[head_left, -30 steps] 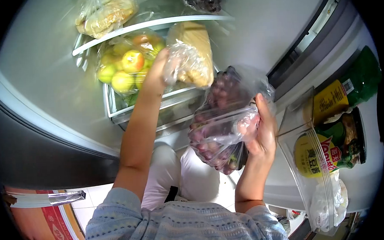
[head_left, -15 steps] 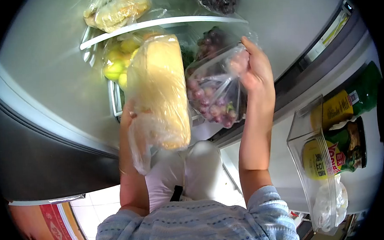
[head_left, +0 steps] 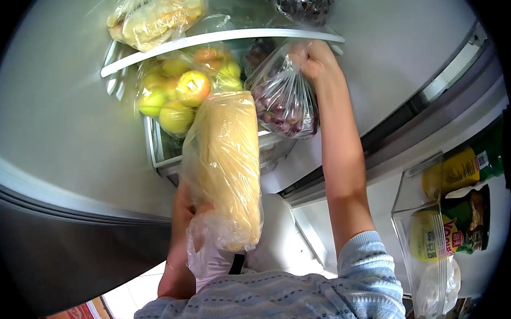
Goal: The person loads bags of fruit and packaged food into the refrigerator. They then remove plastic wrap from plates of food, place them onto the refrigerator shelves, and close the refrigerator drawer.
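Observation:
My right hand (head_left: 315, 59) is closed around the gathered top of a clear plastic bag of grapes (head_left: 284, 104), just below the white-edged upper fridge shelf. The reddish-purple fruit hangs at the right of the lower shelf. Nearer my body, my left hand (head_left: 199, 206) grips a long, pale-yellow, loaf-shaped food in a clear bag (head_left: 230, 166); part of that hand is hidden behind the plastic. Beyond the loaf's far end, a bag of yellow-green and reddish apples (head_left: 175, 91) rests on the lower shelf. Darker grapes (head_left: 260, 51) show behind the bag in my right hand.
The upper shelf's white front edge (head_left: 221, 36) crosses above my hands. On that shelf sit a bag of pale food (head_left: 158, 18) and bagged dark grapes (head_left: 303, 3). At right, the open door's clear bin (head_left: 404, 227) holds a green-and-yellow package (head_left: 458, 170) and other items.
My right hand has moved the grape bag inward and slightly left, towards the shelf. My left hand has drawn the loaf back towards my body, uncovering more apples.

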Tool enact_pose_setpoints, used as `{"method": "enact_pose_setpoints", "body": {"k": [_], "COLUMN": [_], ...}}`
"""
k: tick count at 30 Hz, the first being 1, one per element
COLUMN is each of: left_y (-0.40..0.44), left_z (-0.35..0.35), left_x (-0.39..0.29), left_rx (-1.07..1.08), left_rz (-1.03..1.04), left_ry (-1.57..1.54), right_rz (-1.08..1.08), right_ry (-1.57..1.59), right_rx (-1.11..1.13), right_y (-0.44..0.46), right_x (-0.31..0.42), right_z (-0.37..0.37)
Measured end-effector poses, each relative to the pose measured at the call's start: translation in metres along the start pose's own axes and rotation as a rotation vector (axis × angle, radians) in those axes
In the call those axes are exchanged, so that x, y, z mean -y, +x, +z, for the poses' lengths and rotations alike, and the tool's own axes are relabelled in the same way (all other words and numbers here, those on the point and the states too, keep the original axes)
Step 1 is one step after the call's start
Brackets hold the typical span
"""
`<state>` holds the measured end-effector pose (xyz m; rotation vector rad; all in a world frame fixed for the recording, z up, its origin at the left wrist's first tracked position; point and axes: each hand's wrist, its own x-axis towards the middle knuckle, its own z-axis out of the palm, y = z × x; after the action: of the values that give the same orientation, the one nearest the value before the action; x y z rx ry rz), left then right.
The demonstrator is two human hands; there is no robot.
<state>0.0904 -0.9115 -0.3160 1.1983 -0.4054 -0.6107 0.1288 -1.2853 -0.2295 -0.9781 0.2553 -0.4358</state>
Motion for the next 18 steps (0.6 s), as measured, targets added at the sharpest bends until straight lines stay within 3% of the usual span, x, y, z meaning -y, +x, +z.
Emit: {"method": "enact_pose_setpoints", "body": {"k": [2, 5, 12, 14, 15, 17, 18], "left_y": [-0.001, -0.001, -0.004, -0.003, -0.002, -0.001, 0.0], "left_z": [-0.006, -0.014, -0.011, -0.007, -0.008, -0.007, -0.005], "left_x": [0.006, 0.016, 0.013, 0.012, 0.019, 0.028, 0.032], "left_rx": [0.051, 0.103, 0.097, 0.117, 0.128, 0.142, 0.124], "left_rz": [0.01, 0.026, -0.035, -0.067, -0.074, -0.077, -0.117], "left_ry": [-0.022, -0.046, -0.116, -0.178, -0.102, -0.025, -0.052], "right_rz": [-0.101, -0.184, -0.242, -0.204, -0.204, -0.266, -0.268], "right_ry": [-0.055, 0.004, 0.161, -0.198, -0.197, -1.945, -1.945], "right_rx": [-0.197, -0.283, -0.179, 0.018, 0.019, -0.1, -0.103], "right_y": [0.013, 0.019, 0.079, 0.108, 0.096, 0.058, 0.062], "right_x": [-0.006, -0.008, -0.003, -0.001, 0.003, 0.013, 0.01], "right_z": [0.006, 0.013, -0.032, -0.065, -0.052, -0.007, -0.007]}}
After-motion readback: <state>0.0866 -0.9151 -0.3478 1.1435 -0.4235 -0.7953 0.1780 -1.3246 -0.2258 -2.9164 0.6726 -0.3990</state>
